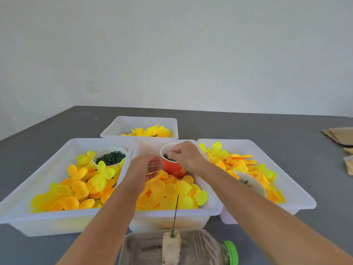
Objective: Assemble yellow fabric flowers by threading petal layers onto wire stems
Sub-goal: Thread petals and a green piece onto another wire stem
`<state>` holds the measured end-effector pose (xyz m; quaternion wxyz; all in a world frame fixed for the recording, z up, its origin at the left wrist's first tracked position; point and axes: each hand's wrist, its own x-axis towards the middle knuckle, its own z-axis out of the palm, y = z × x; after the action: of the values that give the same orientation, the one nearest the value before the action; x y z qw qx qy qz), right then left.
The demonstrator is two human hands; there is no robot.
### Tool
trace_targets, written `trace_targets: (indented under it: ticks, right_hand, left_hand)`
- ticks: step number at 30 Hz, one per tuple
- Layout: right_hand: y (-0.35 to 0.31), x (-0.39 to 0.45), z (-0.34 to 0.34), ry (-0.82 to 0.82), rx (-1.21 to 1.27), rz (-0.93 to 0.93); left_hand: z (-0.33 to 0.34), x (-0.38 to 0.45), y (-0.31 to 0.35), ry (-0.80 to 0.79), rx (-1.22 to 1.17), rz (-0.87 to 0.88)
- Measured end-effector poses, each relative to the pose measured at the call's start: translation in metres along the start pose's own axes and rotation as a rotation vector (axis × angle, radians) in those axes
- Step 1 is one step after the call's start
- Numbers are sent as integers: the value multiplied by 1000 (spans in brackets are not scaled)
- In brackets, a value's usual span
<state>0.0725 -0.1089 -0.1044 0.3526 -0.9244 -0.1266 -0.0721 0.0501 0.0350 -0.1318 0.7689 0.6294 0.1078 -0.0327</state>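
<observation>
While right hand (184, 156) pinches into orange cup (172, 165), left hand (142, 169) perhaps gripping thin wire (155, 166)

Three trays sit side by side across the bench (267, 131): the left tray (28, 213), the middle tray (210, 211) and the right tray (298, 199). A fourth tray (122, 123) lies behind the middle one. A bowl (109, 151) sits in the left tray and a cup (172, 169) in the middle tray. Nearest the front edge, a jar (215, 249) lies on its side, a wire stem (176, 213) standing up from it. Cardboard (338, 135) lies by the right edge.
</observation>
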Motion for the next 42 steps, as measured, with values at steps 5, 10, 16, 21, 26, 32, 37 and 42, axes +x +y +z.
trace_targets:
  ticks: [5, 10, 16, 21, 26, 32, 37, 42]
  right_hand:
    - [4, -31, 5, 15, 254, 115]
    - [7, -57, 5, -5, 416, 176]
    - [13, -74, 1, 22, 533, 213]
    - [16, -88, 3, 20, 641, 223]
    - [20, -93, 9, 61, 710, 255]
    - [18, -94, 13, 82, 702, 253]
    - [15, -103, 11, 41, 652, 122]
    - [13, -109, 8, 21, 659, 54]
  left_hand:
    - [0, 0, -1, -4, 8, 74]
    - [-1, -8, -1, 1, 42, 117]
    - [-14, -35, -2, 19, 197, 196]
    - [-26, -53, -6, 0, 293, 260]
    - [-29, -63, -14, 21, 308, 329]
    - [-29, -65, -29, -3, 473, 450]
    - [-31, -61, -34, 1, 522, 484]
    - [-30, -65, -34, 11, 501, 503]
